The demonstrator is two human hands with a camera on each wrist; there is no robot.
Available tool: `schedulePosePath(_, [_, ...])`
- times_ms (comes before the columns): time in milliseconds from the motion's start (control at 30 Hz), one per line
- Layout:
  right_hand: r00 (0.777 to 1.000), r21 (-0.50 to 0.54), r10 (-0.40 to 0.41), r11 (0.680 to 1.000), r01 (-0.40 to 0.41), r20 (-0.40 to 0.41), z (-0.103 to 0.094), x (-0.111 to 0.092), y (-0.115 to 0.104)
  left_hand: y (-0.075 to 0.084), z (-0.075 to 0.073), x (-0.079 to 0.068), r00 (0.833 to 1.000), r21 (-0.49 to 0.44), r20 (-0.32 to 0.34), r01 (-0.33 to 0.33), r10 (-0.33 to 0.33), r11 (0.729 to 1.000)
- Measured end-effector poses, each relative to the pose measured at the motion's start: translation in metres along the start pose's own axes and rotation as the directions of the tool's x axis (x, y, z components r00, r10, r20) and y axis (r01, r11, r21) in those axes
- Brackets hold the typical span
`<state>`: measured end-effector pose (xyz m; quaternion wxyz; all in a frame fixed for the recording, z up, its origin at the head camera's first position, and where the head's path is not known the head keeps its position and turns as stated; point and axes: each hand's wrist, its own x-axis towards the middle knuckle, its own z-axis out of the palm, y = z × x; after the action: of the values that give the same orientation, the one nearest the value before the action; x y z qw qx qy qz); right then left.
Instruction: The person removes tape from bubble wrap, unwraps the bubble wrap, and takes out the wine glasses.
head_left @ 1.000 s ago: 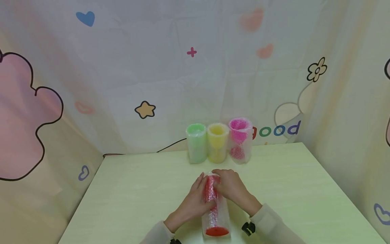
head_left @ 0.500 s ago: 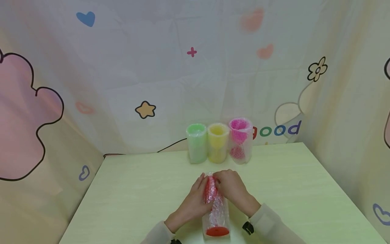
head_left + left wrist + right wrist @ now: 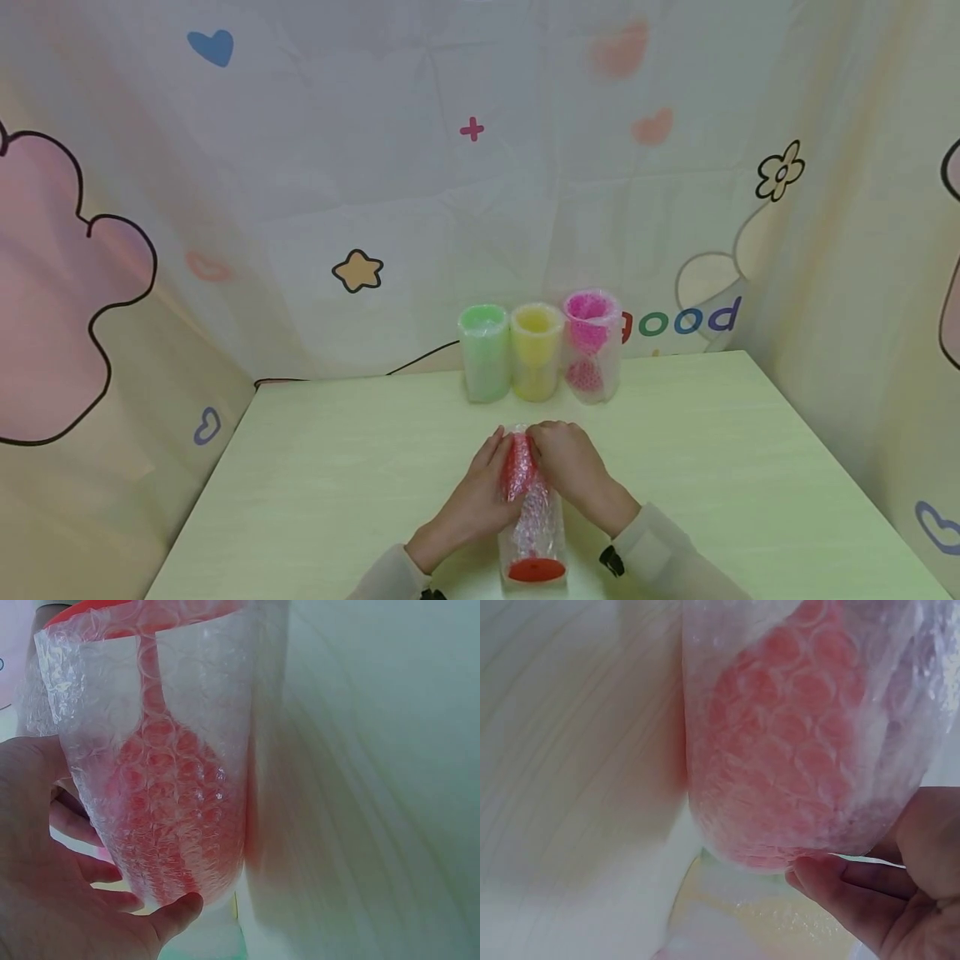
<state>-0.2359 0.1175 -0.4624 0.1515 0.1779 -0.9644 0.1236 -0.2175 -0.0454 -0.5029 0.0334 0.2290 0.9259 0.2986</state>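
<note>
A red goblet (image 3: 536,570) wrapped in clear bubble wrap lies on its side on the table, its round foot towards me. The left wrist view shows its stem and the bowl (image 3: 169,795) through the bubbles. My left hand (image 3: 472,497) grips the bowl from the left, its thumb lying over the top; in its wrist view the left hand (image 3: 75,900) spreads round the wrapping. At the far rim end, my right hand (image 3: 572,462) has its fingers curled on the right side. The right hand (image 3: 877,900) pinches the wrap at the rim there.
Three wrapped goblets stand upright at the table's back edge: a green one (image 3: 484,354), a yellow one (image 3: 536,354) and a pink one (image 3: 591,342). A pale printed cloth (image 3: 420,183) hangs behind the table (image 3: 337,475) and along its sides.
My right hand's fingers have curled in at the rim end. The goblet has turned a little under the hands, and its stem shows less from above. My left thumb has shifted slightly left.
</note>
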Motion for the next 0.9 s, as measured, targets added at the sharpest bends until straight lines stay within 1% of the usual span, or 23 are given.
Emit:
schedulePosePath(133, [1.000, -0.023, -0.027, 0.999, 0.026, -0.013, 0.001, 0.001, 0.003, -0.001, 0.001, 0.000, 1.000, 0.009, -0.003, -0.012, 0.012, 1.000])
schedulePosePath(233, [0.999, -0.015, -0.035, 0.999, 0.034, -0.018, 0.001, 0.002, 0.005, -0.001, 0.001, 0.000, 1.000, 0.009, -0.003, -0.014, 0.014, 1.000])
schedulePosePath(500, [0.999, 0.034, -0.036, 0.999, 0.037, -0.016, 0.005, 0.001, 0.010, -0.001, 0.001, -0.001, 1.000, -0.019, 0.008, -0.001, 0.001, 1.000])
schedulePosePath(633, [1.000, 0.090, -0.022, 0.996, 0.023, -0.012, 0.006, 0.001, 0.013, -0.001, 0.000, -0.001, 1.000, -0.017, 0.016, -0.005, 0.005, 1.000])
schedulePosePath(733, [1.000, 0.126, -0.011, 0.992, 0.013, -0.019, 0.007, 0.001, 0.014, -0.002, 0.001, 0.000, 1.000, -0.012, 0.018, -0.014, 0.014, 1.000])
schedulePosePath(900, [0.999, 0.154, -0.003, 0.988, 0.010, -0.043, 0.009, 0.002, 0.016, -0.004, 0.001, 0.001, 1.000, -0.024, 0.020, -0.016, 0.016, 1.000])
